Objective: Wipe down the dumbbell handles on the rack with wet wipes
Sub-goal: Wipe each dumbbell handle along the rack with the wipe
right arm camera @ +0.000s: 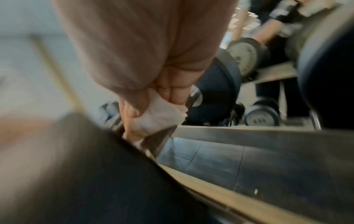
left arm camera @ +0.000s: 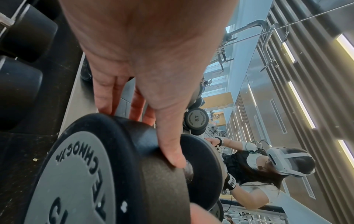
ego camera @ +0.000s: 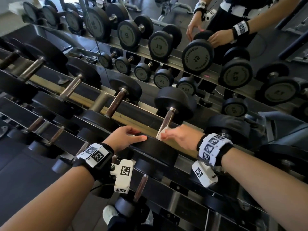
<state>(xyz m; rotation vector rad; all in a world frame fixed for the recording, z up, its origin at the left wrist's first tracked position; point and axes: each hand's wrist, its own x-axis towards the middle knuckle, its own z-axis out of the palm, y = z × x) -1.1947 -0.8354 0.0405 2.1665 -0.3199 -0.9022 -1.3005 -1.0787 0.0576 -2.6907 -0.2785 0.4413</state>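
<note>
On the rack's top tier lies a black dumbbell with a knurled steel handle (ego camera: 167, 118). My left hand (ego camera: 139, 135) grips the rim of its near head (ego camera: 156, 150), thumb along the front edge and fingers curled over the far side. In the left wrist view the thumb of this left hand (left arm camera: 145, 134) lies across that grey-faced head (left arm camera: 86, 166). My right hand (ego camera: 166, 135) holds a white wet wipe (ego camera: 161, 133) wrapped around the near end of the handle. The blurred right wrist view shows the wipe (right arm camera: 159, 116) pinched between fingers and thumb on the handle (right arm camera: 159, 139).
Several more dumbbells lie along the tilted rack rails (ego camera: 100, 97), one handle (ego camera: 116, 104) just left and a large head (ego camera: 228, 127) just right. A lower tier (ego camera: 141, 184) sits under my wrists. A mirror (ego camera: 250, 52) behind reflects the rack and my arms.
</note>
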